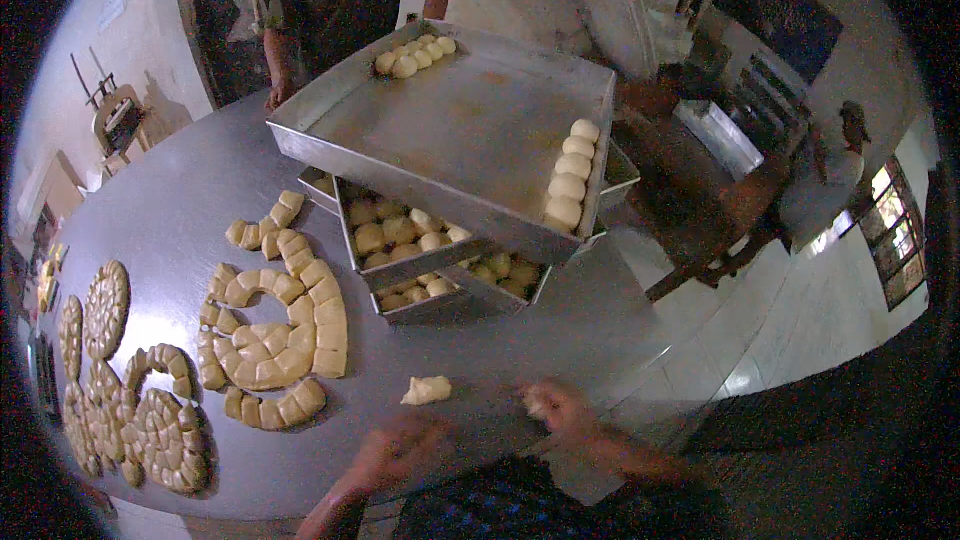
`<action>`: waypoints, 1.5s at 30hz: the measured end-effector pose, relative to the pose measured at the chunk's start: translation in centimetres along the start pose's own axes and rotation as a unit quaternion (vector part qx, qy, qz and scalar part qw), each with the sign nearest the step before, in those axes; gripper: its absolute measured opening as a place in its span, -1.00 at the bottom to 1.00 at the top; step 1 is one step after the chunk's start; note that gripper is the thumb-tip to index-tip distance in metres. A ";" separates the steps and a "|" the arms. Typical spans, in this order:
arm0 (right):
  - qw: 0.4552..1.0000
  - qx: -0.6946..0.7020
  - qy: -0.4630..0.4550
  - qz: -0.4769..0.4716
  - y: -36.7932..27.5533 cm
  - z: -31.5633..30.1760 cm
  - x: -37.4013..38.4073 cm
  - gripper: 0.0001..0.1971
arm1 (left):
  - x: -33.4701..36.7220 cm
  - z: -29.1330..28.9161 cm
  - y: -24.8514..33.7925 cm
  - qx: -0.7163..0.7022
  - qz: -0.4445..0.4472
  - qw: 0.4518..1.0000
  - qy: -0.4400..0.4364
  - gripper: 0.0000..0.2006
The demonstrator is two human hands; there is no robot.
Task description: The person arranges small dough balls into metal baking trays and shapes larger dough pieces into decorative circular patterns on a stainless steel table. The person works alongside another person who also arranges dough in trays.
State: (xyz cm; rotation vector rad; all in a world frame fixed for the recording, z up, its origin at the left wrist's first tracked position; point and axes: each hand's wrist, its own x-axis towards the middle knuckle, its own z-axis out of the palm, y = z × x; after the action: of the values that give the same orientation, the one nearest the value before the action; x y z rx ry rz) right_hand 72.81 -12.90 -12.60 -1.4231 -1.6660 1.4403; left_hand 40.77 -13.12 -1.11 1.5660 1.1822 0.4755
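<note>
A pale lump of dough (427,390) lies on the metal table near its front edge. My left hand (408,442) is just below it, smeared by motion, so its fingers do not show clearly. Off to the right, my right hand (560,412) is over the table edge and also blurred. Something whitish shows at its fingertips, but I cannot make out whether it is dough or flour. To the left lie cut dough pieces (265,350) set close together in curved rows.
More cut dough (165,435) covers the far left of the table (215,185). Stacked trays hold dough balls (400,230); the top tray (440,130) has a row of balls (570,175) at its right. A person (345,5) stands behind it; another person (825,175) is at right.
</note>
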 end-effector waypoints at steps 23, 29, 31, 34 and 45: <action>0.899 -0.365 0.209 -0.121 -0.5 -8.6 5.6 -0.73 | 2.4 1.0 -6.2 -0.315 -0.025 0.909 0.272 -0.84; 0.851 -0.371 0.343 -0.143 2.2 -8.0 10.9 -0.73 | 5.0 4.2 -2.5 -0.319 -0.023 0.932 0.172 -0.69; 0.907 -0.322 0.182 -0.202 -0.3 -9.2 7.0 -0.69 | 5.3 3.5 -0.8 -0.300 0.018 0.941 0.153 -0.60; 0.826 -0.473 0.272 -0.142 3.7 -14.6 9.0 -0.65 | 6.1 4.6 -0.1 -0.342 -0.016 0.927 0.153 -0.67; 0.943 -0.236 0.208 -0.111 -5.5 -25.2 8.8 -0.72 | 1.7 4.1 -5.4 -0.456 -0.026 0.807 0.375 -0.87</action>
State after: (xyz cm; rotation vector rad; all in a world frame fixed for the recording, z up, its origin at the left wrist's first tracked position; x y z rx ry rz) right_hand 89.96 5.38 -2.02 -1.5821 -1.8775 0.5776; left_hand 42.37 -14.03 -7.84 0.4710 1.2454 1.4667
